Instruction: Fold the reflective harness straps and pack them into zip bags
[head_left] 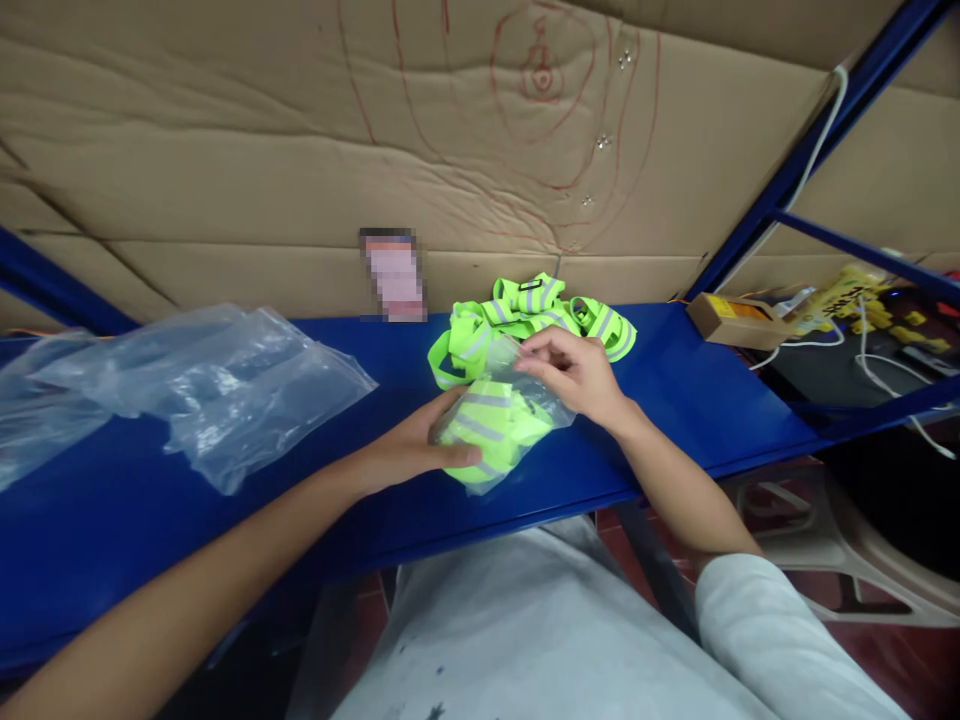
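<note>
Between my hands is a clear plastic bag (555, 405) with a folded neon-yellow reflective strap (486, 425) inside, grey stripes showing. My left hand (424, 440) is wrapped round the lower left of the bag, thumb across its front. With thumb and fingers pinched, my right hand (574, 370) grips the bag's upper edge. Just behind the bag, a loose heap of more neon-yellow reflective straps (529, 297) with a dark buckle lies on the blue shelf (667, 400); part of it is hidden by my right hand and the bag.
Crumpled clear plastic bags (232, 385) cover the left of the shelf. A blurred-out phone-like rectangle (395, 278) leans on the cardboard wall (247, 190). At right are a small cardboard box (739, 322), white cables (862, 340) and a blue metal post (750, 245). A plastic chair (862, 550) stands below.
</note>
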